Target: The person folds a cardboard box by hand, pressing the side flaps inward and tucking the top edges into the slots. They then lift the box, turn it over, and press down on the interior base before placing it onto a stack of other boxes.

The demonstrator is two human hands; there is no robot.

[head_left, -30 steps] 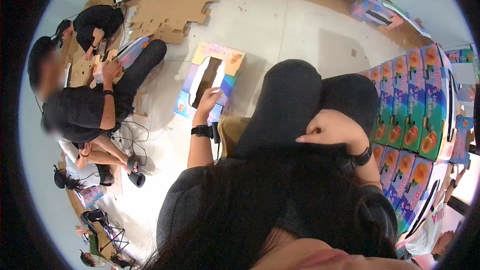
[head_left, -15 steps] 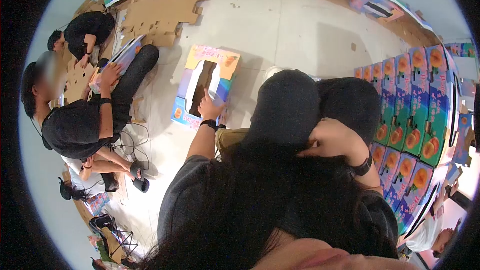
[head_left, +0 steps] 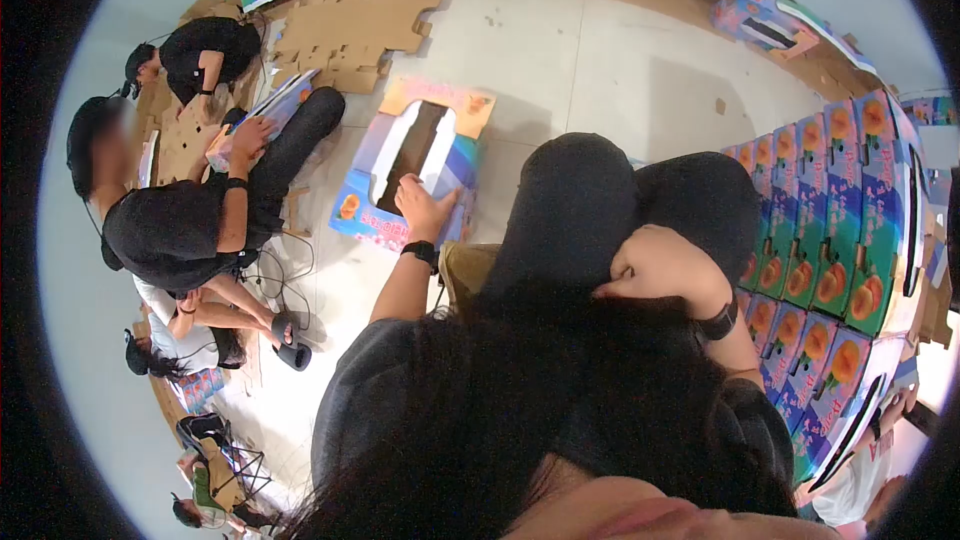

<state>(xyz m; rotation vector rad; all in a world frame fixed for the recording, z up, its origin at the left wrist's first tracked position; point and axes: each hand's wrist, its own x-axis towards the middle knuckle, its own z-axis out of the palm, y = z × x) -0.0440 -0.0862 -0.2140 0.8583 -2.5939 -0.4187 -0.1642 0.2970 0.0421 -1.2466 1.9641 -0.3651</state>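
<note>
My left hand [head_left: 425, 212] is closed on the near right side of a colourful cardboard box [head_left: 455, 165] with peach pictures. Its fingers curl over the edge of the long opening in the box's upper face, and the thumb lies along the outer side. Brown cardboard shows inside the opening, between white flaps. My right hand [head_left: 672, 262] rests on my thigh with the fingers curled in, and nothing shows in it. The tips of those fingers are partly hidden.
Stacked peach-printed boxes [head_left: 825, 230] stand at my right. On the left a seated person [head_left: 165, 235] in black handles another box [head_left: 265, 120]. Flat cardboard sheets [head_left: 350, 15] lie beyond on the floor, and black cables [head_left: 283, 285] run along the left.
My left index finger, stretched out before, is now bent over the opening's edge. The box appears slightly larger and turned. The view has shifted a little; my right hand stays on my thigh.
</note>
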